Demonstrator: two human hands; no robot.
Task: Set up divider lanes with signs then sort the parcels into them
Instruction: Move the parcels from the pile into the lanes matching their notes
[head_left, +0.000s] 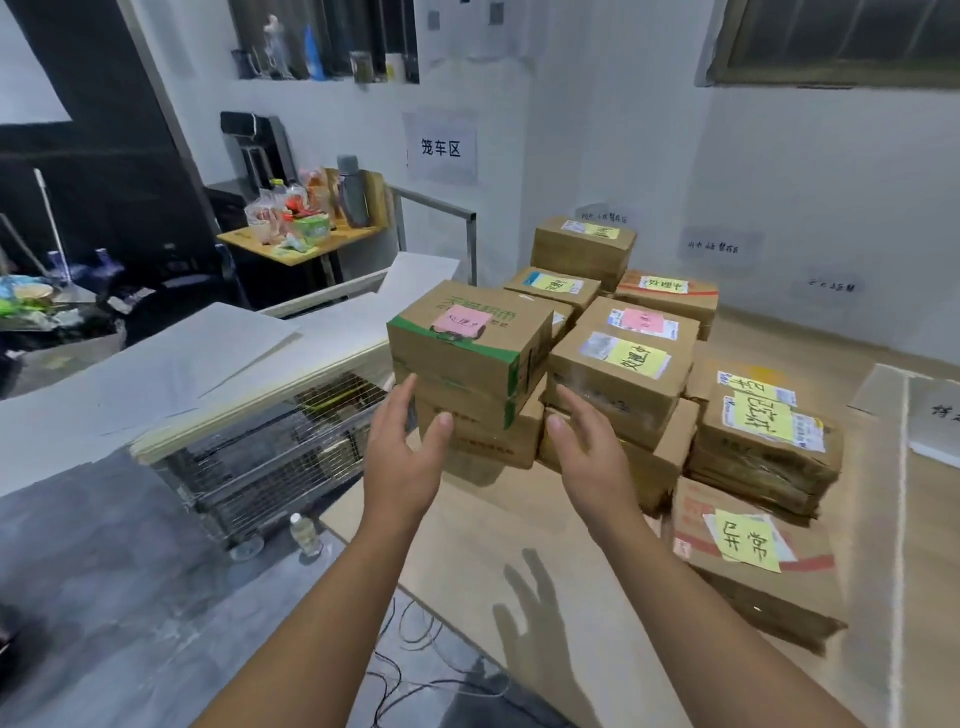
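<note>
Both hands were out in front of the pile of parcels (675, 395), and neither one held anything. The left hand (402, 447) was spread with straight fingers by the left side of the top box (467, 358) — the one with the pink note (464, 321) — and the right hand (587, 441) was spread too, near that box's right corner. I could not tell if the left fingertips were touching the cardboard. The top box sat on a lower box (483, 441) at the front left of the pile, and it seemed a bit crooked there. A grab from one side only could tip it or slide it off toward the wire cage (249, 467). The box with the yellow note (621, 374) stood just beside it, so a right hand pushed into that gap could bump it and shake the pile. The pink note looked loose at its edges — a rubbing thumb might peel it off, and then nobody would know which lane the box goes to. A small bottle (304, 532) and thin cables (415, 639) lay on the floor close by, and a big box held in front could hide them from the feet.
</note>
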